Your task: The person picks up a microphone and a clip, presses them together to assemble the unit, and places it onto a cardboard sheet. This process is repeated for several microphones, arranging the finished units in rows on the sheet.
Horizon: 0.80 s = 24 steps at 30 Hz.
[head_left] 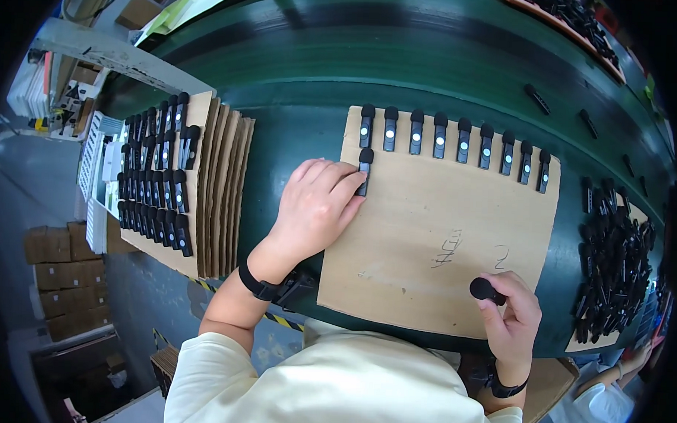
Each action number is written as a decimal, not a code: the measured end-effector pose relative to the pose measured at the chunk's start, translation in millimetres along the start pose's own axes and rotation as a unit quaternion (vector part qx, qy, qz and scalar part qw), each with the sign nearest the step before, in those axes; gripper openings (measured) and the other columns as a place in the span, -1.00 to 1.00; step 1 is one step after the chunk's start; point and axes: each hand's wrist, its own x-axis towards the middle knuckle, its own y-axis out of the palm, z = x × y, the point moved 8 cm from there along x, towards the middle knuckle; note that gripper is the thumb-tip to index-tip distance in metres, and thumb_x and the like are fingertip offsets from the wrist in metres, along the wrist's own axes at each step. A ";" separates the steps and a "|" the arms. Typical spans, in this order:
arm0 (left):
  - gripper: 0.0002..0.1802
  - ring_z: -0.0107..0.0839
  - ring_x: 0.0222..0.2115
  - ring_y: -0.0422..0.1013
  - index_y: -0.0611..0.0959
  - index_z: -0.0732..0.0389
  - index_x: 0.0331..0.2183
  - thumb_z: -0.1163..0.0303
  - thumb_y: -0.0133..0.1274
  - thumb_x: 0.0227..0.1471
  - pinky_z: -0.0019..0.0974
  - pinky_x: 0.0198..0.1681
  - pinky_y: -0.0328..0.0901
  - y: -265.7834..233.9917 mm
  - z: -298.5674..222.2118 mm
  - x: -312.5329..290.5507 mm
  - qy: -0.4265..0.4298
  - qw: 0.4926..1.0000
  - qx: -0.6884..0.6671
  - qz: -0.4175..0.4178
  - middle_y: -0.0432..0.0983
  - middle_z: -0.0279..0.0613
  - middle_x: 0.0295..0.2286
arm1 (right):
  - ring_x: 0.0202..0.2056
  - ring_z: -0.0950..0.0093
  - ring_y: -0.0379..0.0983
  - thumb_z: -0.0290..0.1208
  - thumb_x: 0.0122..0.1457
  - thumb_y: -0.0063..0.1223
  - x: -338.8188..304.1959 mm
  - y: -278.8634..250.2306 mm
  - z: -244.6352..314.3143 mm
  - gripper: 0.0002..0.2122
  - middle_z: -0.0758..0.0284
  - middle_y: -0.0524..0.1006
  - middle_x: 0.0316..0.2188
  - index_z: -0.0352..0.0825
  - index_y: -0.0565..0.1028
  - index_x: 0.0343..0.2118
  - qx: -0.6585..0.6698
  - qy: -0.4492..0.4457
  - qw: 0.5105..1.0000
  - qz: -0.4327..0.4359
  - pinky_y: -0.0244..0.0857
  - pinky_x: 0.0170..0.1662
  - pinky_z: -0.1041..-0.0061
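Note:
Along the far edge of a cardboard sheet (428,215) stretches a row of small black clip-on microphones (439,137), each with a foam tip and most with a pale round dot. Below the row's left end lies another microphone (365,164), foam tip pointing away from me. My left hand (314,203) has its fingers closed at that one's side and lower end. Over the sheet's near right corner, my right hand (515,311) pinches a microphone (483,290) with its round black foam tip facing up; its body is mostly hidden by the fingers.
A heap of black microphones (612,266) lies at the right, with a few loose ones (537,99) beyond. Stacked cardboard sheets (223,192) stand at the left, the top one carrying rows of microphones (157,175). Another person's arm (631,363) shows at lower right.

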 end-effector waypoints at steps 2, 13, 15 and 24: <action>-0.60 -0.15 -0.25 0.46 0.62 0.22 -0.25 0.47 0.31 -0.26 -0.10 -0.06 0.31 -2.2 -0.7 -1.0 -0.004 1.000 -0.005 -0.007 0.55 -0.18 -0.28 | -0.42 0.45 0.44 -0.66 0.02 0.19 -0.6 0.0 2.8 -0.71 0.22 0.56 -0.36 -0.42 0.54 -0.14 -0.004 0.005 1.000 0.003 0.31 -0.38 0.55; -0.61 -0.14 -0.24 0.52 0.63 0.31 -0.20 0.41 0.33 -0.11 -0.09 0.02 0.32 -30.4 -74.0 -5.9 -0.019 0.895 -0.430 0.116 0.62 -0.09 -0.30 | -0.39 0.45 0.44 -0.76 -0.11 0.20 18.2 43.7 52.7 -0.58 0.28 0.52 -0.39 -0.36 0.57 -0.10 -0.143 -0.161 0.974 0.066 0.29 -0.38 0.53; -0.62 -0.14 -0.26 0.53 0.64 0.31 -0.21 0.41 0.34 -0.12 -0.07 0.03 0.31 -30.0 -77.1 -8.2 -0.014 0.897 -0.430 0.099 0.62 -0.09 -0.32 | -0.41 0.43 0.44 -0.74 -0.11 0.21 25.0 49.0 56.9 -0.58 0.29 0.51 -0.40 -0.34 0.57 -0.10 -0.128 -0.156 0.978 0.046 0.30 -0.39 0.51; -0.63 -0.23 -0.33 0.55 0.66 0.29 -0.24 0.42 0.37 -0.15 0.05 0.09 0.28 -41.3 -79.7 -17.6 0.027 0.922 -0.387 -0.008 0.63 -0.13 -0.37 | -0.40 0.44 0.45 -0.66 -0.02 0.25 20.9 49.5 39.8 -0.70 0.28 0.54 -0.36 -0.36 0.56 -0.16 0.066 -0.041 0.996 0.036 0.31 -0.38 0.52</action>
